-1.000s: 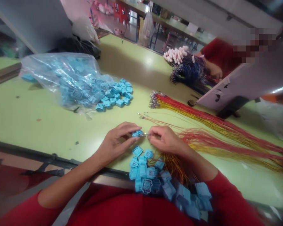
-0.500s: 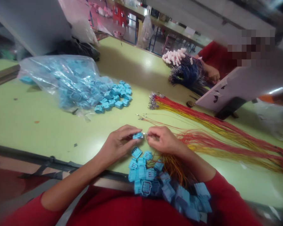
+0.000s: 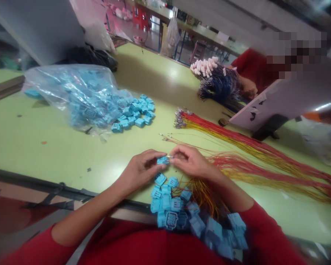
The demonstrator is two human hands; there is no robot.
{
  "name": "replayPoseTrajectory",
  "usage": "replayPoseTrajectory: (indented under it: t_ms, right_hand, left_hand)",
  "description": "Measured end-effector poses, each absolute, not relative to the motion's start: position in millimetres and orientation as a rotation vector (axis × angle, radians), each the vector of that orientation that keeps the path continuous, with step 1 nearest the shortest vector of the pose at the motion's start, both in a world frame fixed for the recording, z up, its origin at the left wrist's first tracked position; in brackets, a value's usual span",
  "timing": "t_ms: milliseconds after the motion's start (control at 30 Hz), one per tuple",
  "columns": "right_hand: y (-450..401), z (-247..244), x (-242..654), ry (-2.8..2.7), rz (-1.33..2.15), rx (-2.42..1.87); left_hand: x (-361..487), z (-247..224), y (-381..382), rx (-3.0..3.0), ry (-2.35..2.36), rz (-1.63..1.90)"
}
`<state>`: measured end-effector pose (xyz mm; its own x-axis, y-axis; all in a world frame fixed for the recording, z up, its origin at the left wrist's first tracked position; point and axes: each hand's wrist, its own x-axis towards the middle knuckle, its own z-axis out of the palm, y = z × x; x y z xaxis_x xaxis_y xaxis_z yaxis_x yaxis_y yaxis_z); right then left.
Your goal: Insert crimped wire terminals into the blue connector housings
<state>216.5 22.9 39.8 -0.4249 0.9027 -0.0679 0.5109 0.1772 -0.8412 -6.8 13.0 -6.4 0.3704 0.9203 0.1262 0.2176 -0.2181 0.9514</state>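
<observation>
A small blue connector [image 3: 162, 160] is pinched between the thumb and fingers of my left hand [image 3: 142, 167]. My right hand [image 3: 189, 160] is closed at the connector's right end, its fingertips around a thin wire with a metal tip. Below both hands lie several blue connectors [image 3: 165, 201] with orange and yellow wires [image 3: 205, 193] running from them, some near my body at the table's front edge. Loose wires with metal terminals [image 3: 165, 138] lie just beyond my right hand.
A clear plastic bag [image 3: 82, 95] of blue connectors spills onto the green table [image 3: 57, 158] at the left. Bundles of red and yellow wires [image 3: 226, 134] stretch to the right. Across the table, a person's hand [image 3: 248, 87] is beside dark wires with white connectors [image 3: 205, 67].
My right fingertips have shifted slightly up and left, nearer the held connector. The connector and my left hand have moved very slightly right and down.
</observation>
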Motion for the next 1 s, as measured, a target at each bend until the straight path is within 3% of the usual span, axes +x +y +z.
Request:
replayPoseTrajectory:
  t_ms: [233, 400, 1000]
  right_hand:
    - [12.1, 48.3, 230.2, -2.033, 0.994, -1.208]
    - [6.0, 44.1, 230.7, -2.158, 0.851, -1.358]
    - [7.6, 42.5, 225.5, -2.338, 0.647, -1.187]
  left_hand:
    - [-2.4, -8.2, 13.0, 1.235, 1.037, 0.789]
    - [-0.9, -4.8, 12.2, 1.110, 1.013, 0.789]
    - [3.7, -4.7, 7.4, 1.399, 1.055, 0.813]
